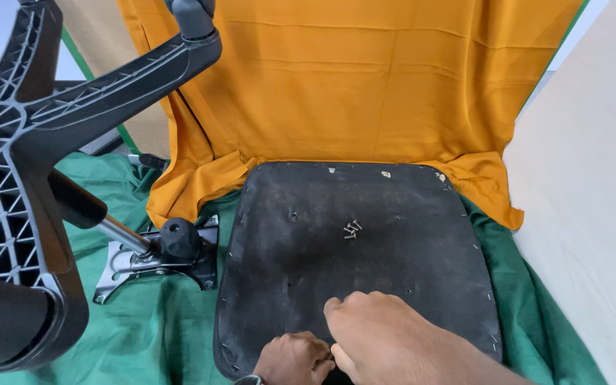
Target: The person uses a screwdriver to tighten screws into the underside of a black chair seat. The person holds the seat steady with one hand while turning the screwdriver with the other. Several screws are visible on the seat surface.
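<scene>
A black chair seat [365, 207] lies upside down on a green cloth [158, 321]. A few small screws [351, 229] rest near its middle. Both my hands are at the seat's near edge. My left hand [292, 359] is curled into a fist there, and my right hand [383, 336] lies over it, fingers bent and touching the seat. I cannot see anything held in either hand.
A black chair base [16, 142] with its gas cylinder [119, 234] and metal mounting plate [158, 265] lies on its side at the left. An orange cloth [351, 78] hangs behind the seat. A beige panel [593, 214] stands at the right.
</scene>
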